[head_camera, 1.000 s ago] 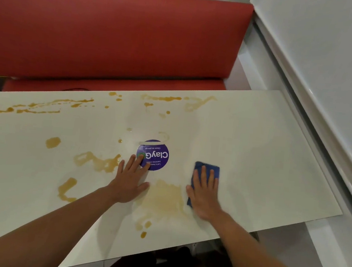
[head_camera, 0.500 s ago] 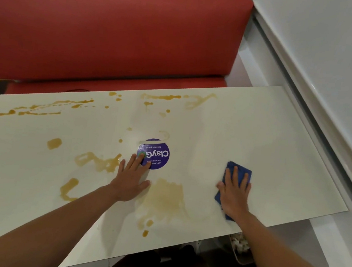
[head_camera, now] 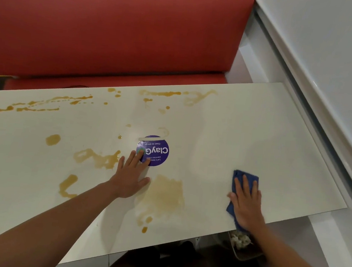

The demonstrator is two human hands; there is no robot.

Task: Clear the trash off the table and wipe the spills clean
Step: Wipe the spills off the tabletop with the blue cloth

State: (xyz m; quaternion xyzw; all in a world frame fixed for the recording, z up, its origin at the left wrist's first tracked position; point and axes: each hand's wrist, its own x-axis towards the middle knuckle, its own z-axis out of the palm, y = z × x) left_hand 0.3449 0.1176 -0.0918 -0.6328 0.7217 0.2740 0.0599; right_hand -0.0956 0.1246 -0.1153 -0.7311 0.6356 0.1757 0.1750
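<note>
My right hand [head_camera: 247, 202] presses flat on a blue cloth [head_camera: 244, 178] near the front right edge of the white table [head_camera: 278, 144]. Flat on the table, fingers apart, my left hand [head_camera: 130, 177] rests with its fingertips touching a round purple sticker [head_camera: 156, 149]. A pale smeared brown spill [head_camera: 164, 194] lies between my hands. Darker brown spills [head_camera: 98, 158] spread left of my left hand, and more brown streaks [head_camera: 159, 93] run along the far edge.
A red bench seat [head_camera: 116, 29] runs behind the table. A white wall ledge [head_camera: 328, 84] borders the right side. Below the front edge, under my right hand, a bin with crumpled trash [head_camera: 241, 241] shows on the floor.
My right hand has slid the blue cloth to the right along the table's front, away from the smeared spill. My left hand has stayed put.
</note>
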